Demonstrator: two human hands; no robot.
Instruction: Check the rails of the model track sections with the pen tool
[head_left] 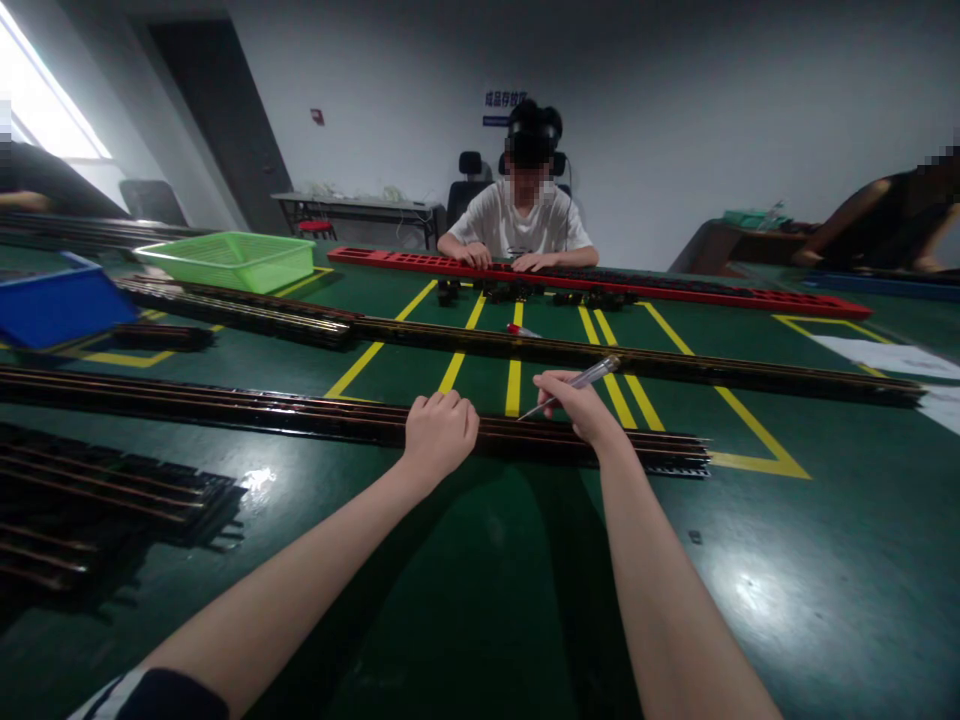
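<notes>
A long black strip assembly with copper-coloured rods [300, 408] runs across the green table in front of me. My left hand [441, 432] rests on it with the fingers curled over and around its edge. Just to the right, my right hand [571, 400] is closed around a slim silver screwdriver-like tool [595, 374]. The tool slants down to the left, and its thin tip points at the upper face of the strip between my two hands. Beyond the strip, a second long dark strip [675, 367] lies roughly parallel.
More rod strips [112, 480] lie at the near left. A blue bin [56, 305] and a green basket [247, 262] stand at the far left. Opposite, a person [525, 225] works at a red tray [787, 300], beside small black parts [600, 298]. White papers [892, 357] lie right.
</notes>
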